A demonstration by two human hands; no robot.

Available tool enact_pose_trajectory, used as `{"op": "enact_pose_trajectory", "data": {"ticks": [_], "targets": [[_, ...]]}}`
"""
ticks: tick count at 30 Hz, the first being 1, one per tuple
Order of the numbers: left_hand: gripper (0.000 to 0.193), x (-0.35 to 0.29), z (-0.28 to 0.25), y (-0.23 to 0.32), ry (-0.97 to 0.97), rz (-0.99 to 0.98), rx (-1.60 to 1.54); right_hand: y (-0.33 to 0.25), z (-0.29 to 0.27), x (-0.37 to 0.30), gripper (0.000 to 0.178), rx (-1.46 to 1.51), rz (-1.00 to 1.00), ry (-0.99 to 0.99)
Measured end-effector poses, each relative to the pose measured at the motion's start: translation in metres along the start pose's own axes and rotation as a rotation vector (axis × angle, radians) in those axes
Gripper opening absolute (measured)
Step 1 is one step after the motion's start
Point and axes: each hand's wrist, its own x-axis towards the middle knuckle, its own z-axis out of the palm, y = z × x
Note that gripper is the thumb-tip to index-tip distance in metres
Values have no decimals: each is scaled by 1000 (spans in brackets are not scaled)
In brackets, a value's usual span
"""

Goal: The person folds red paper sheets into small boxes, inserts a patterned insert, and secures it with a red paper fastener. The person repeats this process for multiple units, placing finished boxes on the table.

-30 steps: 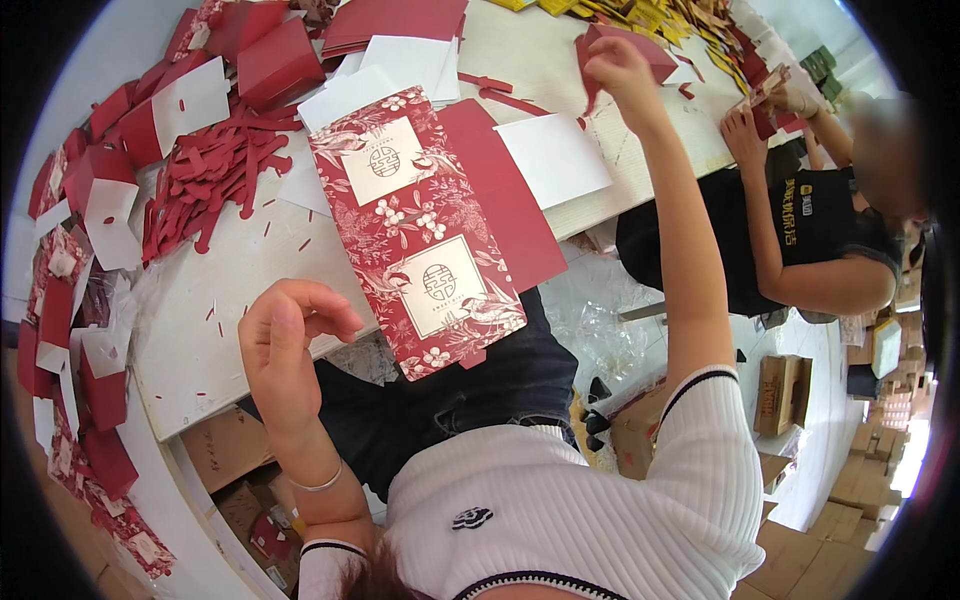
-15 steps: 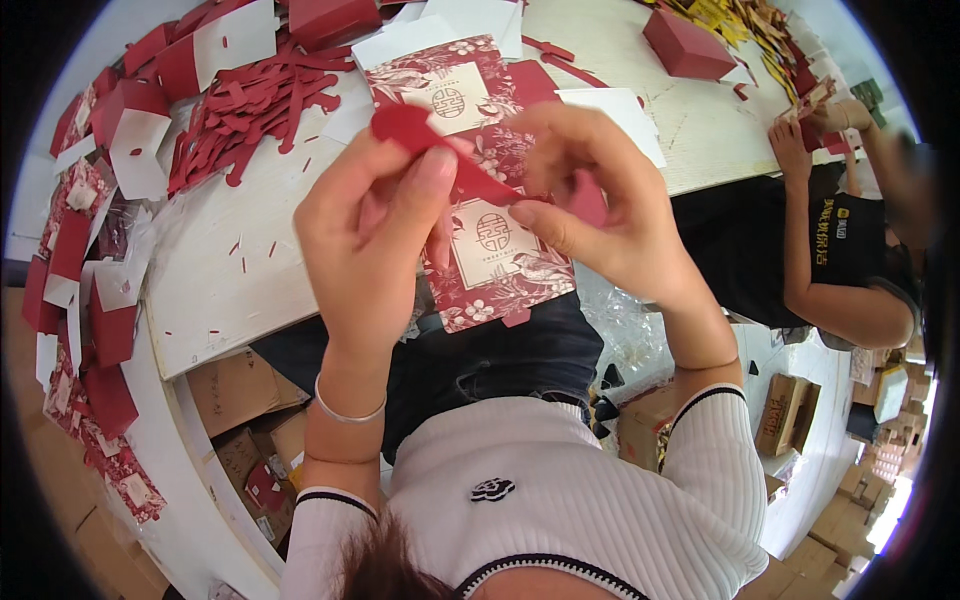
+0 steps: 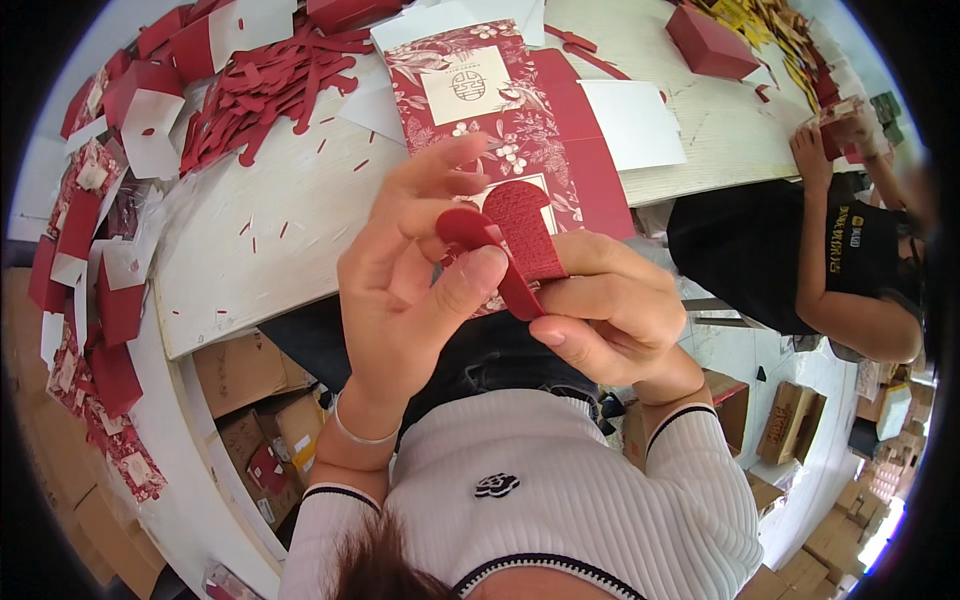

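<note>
Both hands are raised over the near edge of the table, holding a red strap (image 3: 527, 240) with rounded ends. It is bent into a fold, and one side shows a textured surface. My left hand (image 3: 405, 275) pinches one rounded end between thumb and finger, its other fingers raised. My right hand (image 3: 610, 310) grips the folded part near its lower edge. Behind them lies a flat red card box (image 3: 595, 155) with a floral printed panel (image 3: 415, 85) and cream labels. My hands and the strap hide part of that panel.
A heap of red straps (image 3: 265, 95) lies at the far left, with small red scraps beside it. Red and white boxes (image 3: 145, 110) line the left side. White card (image 3: 635, 125) and a red box (image 3: 710, 45) lie right. A co-worker's hand (image 3: 810, 155) is at the table's right.
My hands have come down closer to me with the red strap. The strap, stretched out slantwise before, is now folded over. More of the printed card box shows behind my hands.
</note>
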Motion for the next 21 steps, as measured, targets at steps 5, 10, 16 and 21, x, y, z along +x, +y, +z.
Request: {"op": "enact_pose_trajectory", "data": {"ticks": [5,10,16,21], "targets": [[19,0,-10,-2,-151,-141,-128,4,2,-1,5,129,97,4],[18,-1,-10,-1,-78,-85,-45,4,-1,-2,5,46,125,13],[19,1,-9,-2,-58,-160,-161,6,-1,0,6,33,70,-22],[20,-2,-8,-7,-5,-154,-289,7,1,-2,6,61,86,-25]]}}
